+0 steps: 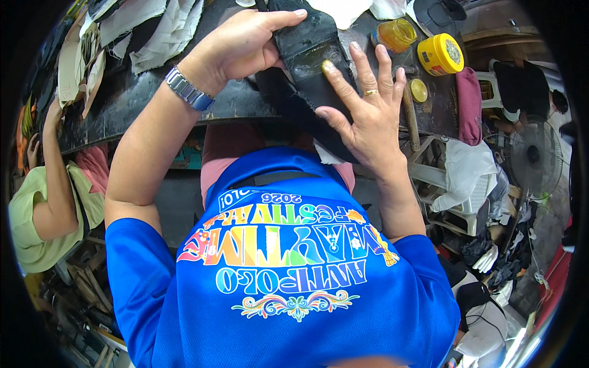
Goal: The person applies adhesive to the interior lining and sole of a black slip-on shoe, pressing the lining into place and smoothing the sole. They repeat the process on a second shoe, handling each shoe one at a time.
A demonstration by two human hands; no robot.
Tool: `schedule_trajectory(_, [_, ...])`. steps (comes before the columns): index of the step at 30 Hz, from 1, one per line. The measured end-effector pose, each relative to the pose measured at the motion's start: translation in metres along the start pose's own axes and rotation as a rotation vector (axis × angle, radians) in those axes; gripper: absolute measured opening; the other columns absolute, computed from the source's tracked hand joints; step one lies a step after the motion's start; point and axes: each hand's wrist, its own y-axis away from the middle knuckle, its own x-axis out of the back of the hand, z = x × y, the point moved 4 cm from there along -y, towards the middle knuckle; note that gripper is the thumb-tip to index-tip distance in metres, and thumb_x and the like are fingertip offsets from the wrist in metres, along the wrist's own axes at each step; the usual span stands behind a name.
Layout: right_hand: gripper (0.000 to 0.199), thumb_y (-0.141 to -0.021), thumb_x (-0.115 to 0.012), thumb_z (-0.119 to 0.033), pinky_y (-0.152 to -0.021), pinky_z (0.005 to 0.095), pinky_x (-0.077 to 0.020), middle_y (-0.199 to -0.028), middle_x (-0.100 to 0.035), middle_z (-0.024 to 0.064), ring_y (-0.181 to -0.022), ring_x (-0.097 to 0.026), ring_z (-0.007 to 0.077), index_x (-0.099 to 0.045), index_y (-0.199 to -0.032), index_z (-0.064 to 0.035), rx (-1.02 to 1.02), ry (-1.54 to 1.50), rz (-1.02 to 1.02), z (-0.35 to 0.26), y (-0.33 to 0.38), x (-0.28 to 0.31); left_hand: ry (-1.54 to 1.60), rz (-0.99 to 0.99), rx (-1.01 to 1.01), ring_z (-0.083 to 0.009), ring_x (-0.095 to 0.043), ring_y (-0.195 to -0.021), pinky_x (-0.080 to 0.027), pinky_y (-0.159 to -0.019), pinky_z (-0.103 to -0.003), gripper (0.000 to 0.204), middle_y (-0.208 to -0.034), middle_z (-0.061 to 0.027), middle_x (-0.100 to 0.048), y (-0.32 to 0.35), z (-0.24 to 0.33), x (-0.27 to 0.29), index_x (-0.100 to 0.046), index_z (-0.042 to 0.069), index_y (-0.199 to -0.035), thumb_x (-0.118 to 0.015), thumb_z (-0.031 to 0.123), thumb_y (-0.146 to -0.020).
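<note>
Black leather-like panel [310,58] at 12 o'clock, over the counter [144,110]; left hand [254,46] grips its 9 o'clock edge, thumb on top. Right hand [375,116] spread wide over its 4 o'clock side, yellow smear [329,65] on index fingertip. Amber jar [396,37] at 1 o'clock. Panel looks light, limp, maybe tacky near the smear; best held by clean edges

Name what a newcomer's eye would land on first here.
The bright blue shirt with its rainbow-coloured print jumps out first, filling the lower middle. Above it, the left hand holds black material at the table, while the right hand spreads its fingers over the right side. Next comes the yellow tub, at the table's upper right beside an amber jar.
</note>
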Motion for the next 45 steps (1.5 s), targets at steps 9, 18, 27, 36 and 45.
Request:
schedule_trajectory(9, [0.054,-0.092,-0.054,-0.065,-0.118,0.0680,-0.0011,-0.165,-0.032,0.0099,-0.155,-0.015,0.0379,-0.064,-0.138,-0.0380,0.066,-0.056,-0.034,-0.018,-0.002,-0.007,0.010,0.014,-0.012,-0.0244,-0.071,-0.107,-0.059,-0.087,-0.048,0.033,-0.117,-0.0122,-0.071,0.001,-0.002,-0.003,-0.063,0.000,-0.126,-0.060,0.023,-0.103])
schedule_trajectory(18, [0.064,-0.101,-0.047,-0.061,-0.121,0.0613,-0.0097,-0.165,-0.027,0.0169,-0.155,-0.016,0.0399,-0.055,-0.149,-0.0197,-0.178,-0.169,0.000,0.012,-0.003,-0.010,0.047,-0.036,0.034,-0.0238,-0.071,-0.108,-0.058,-0.093,-0.044,0.037,-0.120,-0.0124,-0.071,0.002,-0.002,0.000,-0.063,-0.003,-0.127,-0.060,0.025,-0.104])
schedule_trajectory(27, [0.065,-0.099,-0.056,-0.055,-0.119,0.0629,-0.0154,-0.162,-0.030,0.0220,-0.152,-0.019,0.0439,-0.055,-0.146,-0.0108,-0.154,-0.442,0.196,0.011,-0.015,-0.002,0.170,-0.091,0.053,-0.0244,-0.070,-0.113,-0.057,-0.094,-0.043,0.040,-0.124,-0.0127,-0.070,0.003,-0.005,-0.005,-0.061,0.002,-0.133,-0.052,0.031,-0.107])
schedule_trajectory(36, [0.065,-0.097,-0.057,-0.057,-0.117,0.0672,-0.0164,-0.162,-0.031,0.0195,-0.152,-0.020,0.0443,-0.059,-0.143,-0.0109,-0.128,-0.093,0.081,-0.004,-0.032,-0.011,0.176,-0.070,0.020,-0.0245,-0.069,-0.115,-0.057,-0.097,-0.043,0.038,-0.125,-0.0137,-0.070,0.002,-0.012,-0.007,-0.059,0.001,-0.134,-0.051,0.027,-0.108])
schedule_trajectory(45, [0.042,-0.088,-0.075,-0.028,-0.113,0.0487,-0.0365,-0.138,-0.058,0.0190,-0.136,-0.046,0.0398,-0.069,-0.123,-0.0055,-0.209,-0.184,0.375,0.103,-0.039,0.036,0.227,-0.073,0.039,-0.0256,-0.069,-0.113,-0.055,-0.100,-0.044,0.036,-0.125,-0.0155,-0.069,0.000,-0.012,-0.004,-0.061,-0.004,-0.130,-0.051,0.023,-0.108])
